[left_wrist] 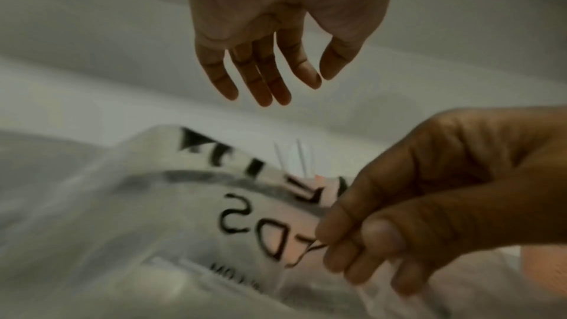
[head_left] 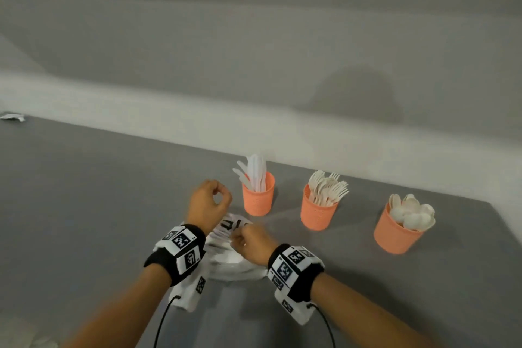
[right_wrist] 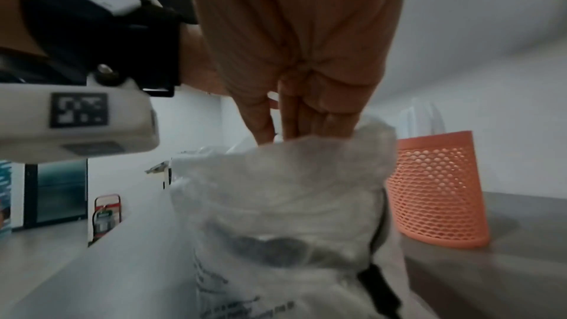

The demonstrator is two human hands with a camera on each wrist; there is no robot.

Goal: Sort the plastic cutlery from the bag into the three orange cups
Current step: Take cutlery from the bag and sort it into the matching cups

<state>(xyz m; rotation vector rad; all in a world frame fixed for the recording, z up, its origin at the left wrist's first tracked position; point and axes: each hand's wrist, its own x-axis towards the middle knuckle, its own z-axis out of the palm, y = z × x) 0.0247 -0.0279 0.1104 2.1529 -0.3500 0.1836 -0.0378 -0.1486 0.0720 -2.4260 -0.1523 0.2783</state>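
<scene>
Both forearms reach forward, hands close together over the table.

The left hand (head_left: 208,200) is raised a little ahead of the other, its fingers (left_wrist: 267,76) hanging loose and slightly bent, thumb tip near the forefinger, nothing in it. The right hand (head_left: 252,243) sits lower and nearer the body, fingers (left_wrist: 352,222) curled, pinching the bag (right_wrist: 285,193) at its upper edge. Each wrist wears a black band carrying white marker blocks.
</scene>
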